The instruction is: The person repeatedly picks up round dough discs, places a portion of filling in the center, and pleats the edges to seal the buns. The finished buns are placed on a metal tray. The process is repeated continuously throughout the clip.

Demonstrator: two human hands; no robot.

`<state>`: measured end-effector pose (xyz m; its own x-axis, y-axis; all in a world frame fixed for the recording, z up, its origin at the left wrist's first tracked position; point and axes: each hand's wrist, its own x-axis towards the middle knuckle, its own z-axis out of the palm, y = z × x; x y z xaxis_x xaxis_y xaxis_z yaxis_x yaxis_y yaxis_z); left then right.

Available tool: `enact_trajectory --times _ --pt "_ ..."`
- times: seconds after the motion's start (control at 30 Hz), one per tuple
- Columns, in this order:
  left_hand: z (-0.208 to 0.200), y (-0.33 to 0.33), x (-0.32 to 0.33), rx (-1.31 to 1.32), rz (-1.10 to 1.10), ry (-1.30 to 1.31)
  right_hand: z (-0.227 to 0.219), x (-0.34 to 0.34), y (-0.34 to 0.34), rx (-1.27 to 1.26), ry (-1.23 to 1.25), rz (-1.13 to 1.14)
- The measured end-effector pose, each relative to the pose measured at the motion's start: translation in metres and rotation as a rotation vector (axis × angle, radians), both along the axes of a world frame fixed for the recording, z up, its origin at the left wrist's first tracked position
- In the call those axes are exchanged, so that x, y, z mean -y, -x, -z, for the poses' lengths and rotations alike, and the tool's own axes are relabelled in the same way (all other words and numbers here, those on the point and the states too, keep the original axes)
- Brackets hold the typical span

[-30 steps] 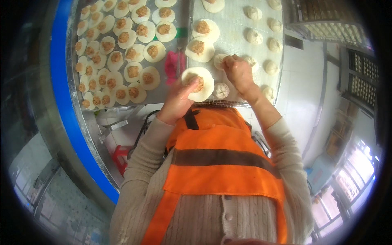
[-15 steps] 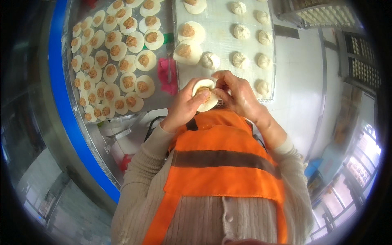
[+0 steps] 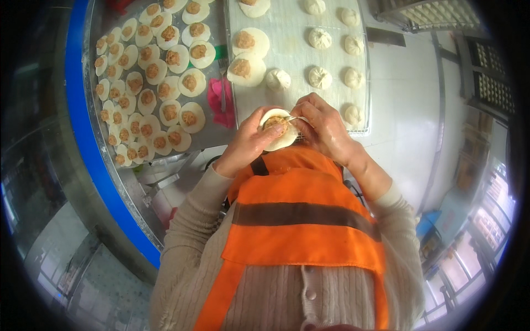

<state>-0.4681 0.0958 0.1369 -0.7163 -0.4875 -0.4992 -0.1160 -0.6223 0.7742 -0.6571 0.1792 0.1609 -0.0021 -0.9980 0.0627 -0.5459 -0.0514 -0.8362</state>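
A round dough wrapper [image 3: 283, 142] with brown filling [image 3: 274, 121] rests in my left hand [image 3: 249, 135], whose thumb presses on the filling. My right hand [image 3: 322, 124] pinches the wrapper's right edge between thumb and fingers, and a small fold of dough shows there. Just beyond my hands lies a tray lined with a pale sheet [image 3: 295, 52]. On it sit pleated buns, the nearest being a closed bun [image 3: 278, 80], and open filled wrappers, one a wrapper [image 3: 246, 69] at the tray's left side.
Many filled wrappers [image 3: 192, 117] cover the metal table [image 3: 205, 144] at left, which has a blue edge [image 3: 99, 182]. A pink cloth [image 3: 220, 105] lies between table and tray. Racks holding trays of buns [image 3: 439, 15] stand at far right above a pale tiled floor [image 3: 406, 105].
My right fingers have shifted slightly and now draw up a fold at the wrapper's edge. The tray and table appear a little farther left and up in view. My left hand keeps its hold.
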Motion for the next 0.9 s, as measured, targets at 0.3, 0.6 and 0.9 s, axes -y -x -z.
enact_trajectory --times 0.3,0.6,0.9 --pt "0.008 -0.005 -0.001 0.160 0.249 0.589 0.007 0.002 -0.005 -0.035 0.025 -0.173" --pt "0.002 -0.006 0.008 0.140 -0.040 0.092 0.011 0.017 -0.002 -0.106 -0.062 -0.059" --pt "0.005 -0.005 0.006 0.217 0.072 0.571 -0.004 0.022 -0.003 -0.026 0.064 -0.146"
